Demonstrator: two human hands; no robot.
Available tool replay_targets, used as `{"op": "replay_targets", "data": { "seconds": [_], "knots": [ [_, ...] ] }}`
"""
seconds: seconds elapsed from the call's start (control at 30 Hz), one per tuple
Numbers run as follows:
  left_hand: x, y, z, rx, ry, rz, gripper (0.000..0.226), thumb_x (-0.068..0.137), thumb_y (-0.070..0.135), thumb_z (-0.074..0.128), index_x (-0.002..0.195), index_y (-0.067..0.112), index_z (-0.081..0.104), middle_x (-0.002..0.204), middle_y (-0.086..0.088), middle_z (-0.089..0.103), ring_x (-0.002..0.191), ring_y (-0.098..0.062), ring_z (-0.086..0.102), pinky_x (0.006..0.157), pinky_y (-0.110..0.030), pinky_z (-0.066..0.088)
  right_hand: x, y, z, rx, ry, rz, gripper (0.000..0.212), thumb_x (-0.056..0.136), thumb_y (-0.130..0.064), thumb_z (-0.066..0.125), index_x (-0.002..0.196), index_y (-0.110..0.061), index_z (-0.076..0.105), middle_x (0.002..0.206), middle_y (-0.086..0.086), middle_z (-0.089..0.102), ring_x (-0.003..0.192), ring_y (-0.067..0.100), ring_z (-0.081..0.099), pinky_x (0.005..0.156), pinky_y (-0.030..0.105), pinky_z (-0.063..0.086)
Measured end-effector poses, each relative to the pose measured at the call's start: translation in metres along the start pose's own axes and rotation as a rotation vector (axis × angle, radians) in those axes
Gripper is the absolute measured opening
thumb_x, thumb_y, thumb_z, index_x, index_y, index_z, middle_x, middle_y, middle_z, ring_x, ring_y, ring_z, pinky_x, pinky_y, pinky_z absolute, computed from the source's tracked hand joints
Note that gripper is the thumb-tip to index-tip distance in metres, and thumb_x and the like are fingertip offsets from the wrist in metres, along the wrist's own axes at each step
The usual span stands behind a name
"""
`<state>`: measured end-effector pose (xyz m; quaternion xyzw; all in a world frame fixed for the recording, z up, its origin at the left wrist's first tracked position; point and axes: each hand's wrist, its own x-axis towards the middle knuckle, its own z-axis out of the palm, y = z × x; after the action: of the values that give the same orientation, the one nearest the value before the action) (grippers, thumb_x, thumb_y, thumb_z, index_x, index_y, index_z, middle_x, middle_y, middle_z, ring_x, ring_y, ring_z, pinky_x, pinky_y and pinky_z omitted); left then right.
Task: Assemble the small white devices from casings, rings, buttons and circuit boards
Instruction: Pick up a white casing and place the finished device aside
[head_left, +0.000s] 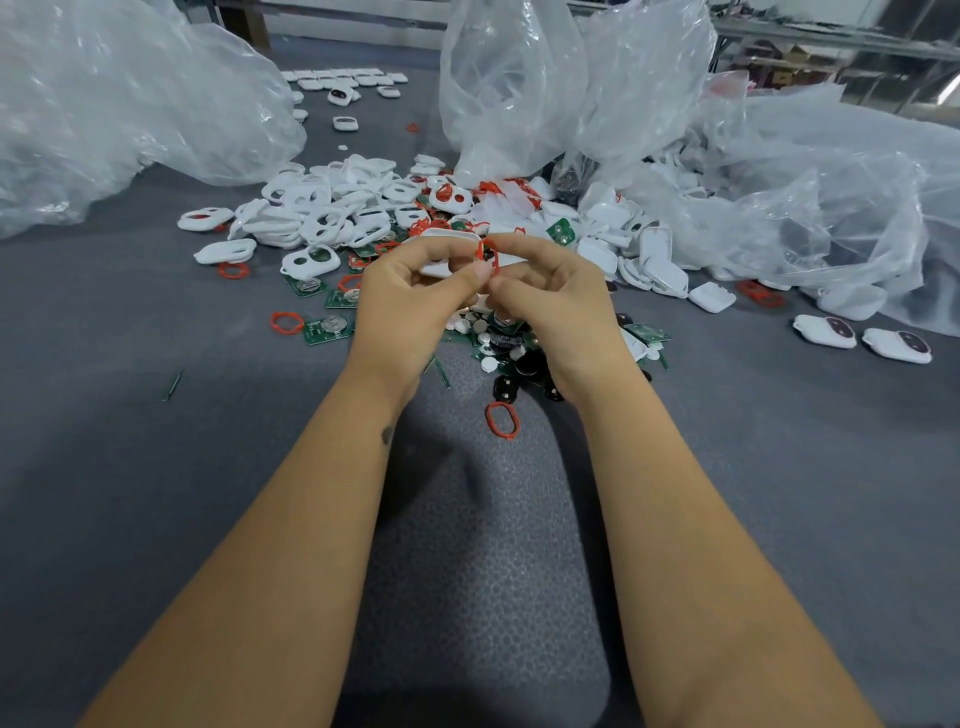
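Note:
My left hand (415, 291) and my right hand (550, 291) meet above the middle of the table. Between their fingertips they pinch a red ring (488, 257) together with a small dark part; what that part is I cannot tell. Behind the hands lies a heap of white casings (322, 213) mixed with more red rings. Green circuit boards (327, 328) lie to the left of my hands. Black and white buttons (511, 358) lie piled under my wrists. One loose red ring (502, 420) rests on the mat between my forearms.
Large clear plastic bags (114, 104) stand at the left, centre back and right. Two assembled white devices (862, 338) lie at the right. A row of white devices (343, 80) sits at the far back. The grey mat (156, 467) covers the table.

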<state>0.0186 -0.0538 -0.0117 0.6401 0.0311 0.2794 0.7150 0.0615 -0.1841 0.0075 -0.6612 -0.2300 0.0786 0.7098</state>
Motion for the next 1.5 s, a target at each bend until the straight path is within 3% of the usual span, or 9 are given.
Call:
{"op": "replay_targets", "data": {
  "seconds": [0.23, 0.47, 0.63, 0.77, 0.97, 1.17, 1.27, 1.37, 1.5],
  "knots": [
    [0.000, 0.003, -0.001, -0.020, -0.060, -0.087, 0.026, 0.092, 0.001, 0.056, 0.089, 0.020, 0.074, 0.084, 0.006, 0.073, 0.076, -0.008, 0.067, 0.069, -0.018, 0.053, -0.001, 0.003, 0.001, -0.196, 0.080, -0.075, 0.022, 0.080, -0.004, 0.073, 0.099, -0.014, 0.067, 0.063, -0.007, 0.062, 0.056, 0.004, 0.054, 0.053, 0.014, 0.044],
    [-0.002, 0.001, -0.001, 0.102, -0.012, -0.030, 0.030, 0.094, 0.003, 0.060, 0.094, 0.030, 0.048, 0.085, -0.003, 0.068, 0.057, -0.015, 0.064, 0.053, -0.025, 0.051, 0.001, 0.002, 0.001, -0.115, 0.247, -0.078, 0.016, 0.080, 0.000, 0.066, 0.090, -0.012, 0.063, 0.081, -0.002, 0.064, 0.069, 0.004, 0.056, 0.064, 0.016, 0.048],
    [-0.002, 0.002, -0.002, 0.091, -0.142, -0.057, 0.032, 0.094, -0.006, 0.052, 0.099, 0.024, 0.044, 0.088, -0.002, 0.069, 0.068, -0.014, 0.064, 0.061, -0.029, 0.055, -0.002, -0.002, 0.006, -0.015, 0.179, -0.067, 0.021, 0.071, -0.008, 0.068, 0.091, -0.004, 0.064, 0.080, 0.002, 0.063, 0.067, 0.004, 0.055, 0.062, 0.014, 0.046],
    [-0.003, 0.002, 0.002, 0.094, -0.076, -0.051, 0.039, 0.092, -0.010, 0.051, 0.114, 0.020, 0.038, 0.109, -0.021, 0.061, 0.078, -0.017, 0.065, 0.068, -0.033, 0.057, -0.003, -0.004, 0.011, -0.028, 0.149, -0.072, 0.015, 0.079, 0.011, 0.061, 0.091, 0.001, 0.063, 0.075, 0.001, 0.061, 0.062, 0.002, 0.055, 0.058, 0.012, 0.046],
    [-0.001, 0.000, 0.007, 0.072, 0.042, -0.049, 0.025, 0.088, -0.009, 0.061, 0.105, 0.010, 0.062, 0.094, -0.002, 0.061, 0.069, 0.001, 0.065, 0.063, -0.018, 0.055, -0.006, -0.005, 0.015, -0.058, 0.102, -0.096, 0.015, 0.077, 0.009, 0.064, 0.089, 0.000, 0.061, 0.079, 0.008, 0.061, 0.075, 0.018, 0.056, 0.065, 0.019, 0.050],
    [0.000, 0.000, 0.004, -0.004, 0.027, -0.078, 0.052, 0.083, -0.012, 0.062, 0.124, 0.020, 0.059, 0.092, 0.004, 0.074, 0.088, -0.012, 0.070, 0.073, -0.024, 0.056, -0.008, -0.002, 0.016, -0.264, 0.157, -0.180, 0.016, 0.074, 0.003, 0.068, 0.086, -0.006, 0.063, 0.078, -0.003, 0.063, 0.068, 0.007, 0.053, 0.065, 0.017, 0.049],
    [0.000, 0.003, 0.007, -0.164, -0.034, -0.196, 0.061, 0.073, -0.005, 0.052, 0.128, 0.019, 0.056, 0.097, -0.013, 0.064, 0.088, -0.023, 0.059, 0.084, -0.033, 0.052, -0.007, 0.001, 0.013, -0.449, 0.194, -0.267, 0.017, 0.073, -0.006, 0.069, 0.089, -0.009, 0.063, 0.085, -0.003, 0.066, 0.077, 0.007, 0.058, 0.075, 0.022, 0.051],
    [0.000, 0.005, 0.008, -0.326, -0.009, -0.259, 0.043, 0.084, -0.006, 0.047, 0.122, 0.010, 0.058, 0.091, -0.010, 0.066, 0.080, -0.017, 0.065, 0.074, -0.025, 0.055, -0.007, 0.004, 0.011, -0.609, 0.192, -0.394, 0.020, 0.072, -0.008, 0.068, 0.092, -0.006, 0.064, 0.089, 0.002, 0.065, 0.085, 0.017, 0.059, 0.079, 0.035, 0.050],
    [0.000, 0.003, 0.007, -0.296, -0.055, -0.251, 0.028, 0.099, -0.006, 0.040, 0.103, 0.008, 0.064, 0.081, 0.000, 0.075, 0.075, -0.010, 0.071, 0.073, -0.023, 0.057, -0.005, 0.007, 0.009, -0.683, 0.191, -0.484, 0.020, 0.072, -0.007, 0.068, 0.090, -0.003, 0.063, 0.090, 0.004, 0.062, 0.084, 0.019, 0.057, 0.077, 0.036, 0.049]
  ]
}}
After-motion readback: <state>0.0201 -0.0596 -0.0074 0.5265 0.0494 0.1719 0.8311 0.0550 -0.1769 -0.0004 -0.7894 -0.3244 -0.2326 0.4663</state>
